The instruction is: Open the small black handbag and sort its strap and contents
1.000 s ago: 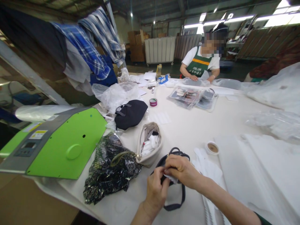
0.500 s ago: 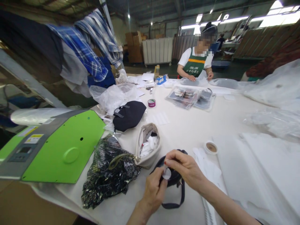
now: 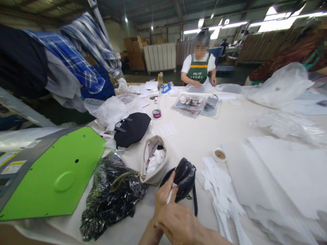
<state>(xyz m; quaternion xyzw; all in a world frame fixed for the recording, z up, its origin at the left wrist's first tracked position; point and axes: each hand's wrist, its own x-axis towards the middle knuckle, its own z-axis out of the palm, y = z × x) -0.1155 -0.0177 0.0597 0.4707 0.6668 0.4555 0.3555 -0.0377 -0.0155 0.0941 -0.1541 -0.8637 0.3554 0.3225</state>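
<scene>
My left hand (image 3: pixel 163 194) is closed, with a small white strip (image 3: pixel 171 194) pinched between its fingers. My right hand (image 3: pixel 180 219) lies across the left one near the wrist, its fingers curled; what they hold, if anything, is hidden. Just beyond the fingertips sits a small black bag (image 3: pixel 184 178), its top crumpled and its strap hanging to the right. A beige pouch (image 3: pixel 155 173) stands open to the left of it, with white material inside. Farther left lies shiny black patterned plastic (image 3: pixel 112 200).
A green machine panel (image 3: pixel 63 177) borders the left side. Beyond the pouch are a black fabric bag (image 3: pixel 133 129) and a tape roll (image 3: pixel 156 113). White strips (image 3: pixel 219 190), a round tub (image 3: pixel 219 155) and white sheets (image 3: pixel 278 177) lie right. A co-worker (image 3: pixel 199 68) stands across the table.
My right hand has moved down and left across my left hand, away from the small round whitish piece both were handling. The black bag is more exposed. The view has shifted right.
</scene>
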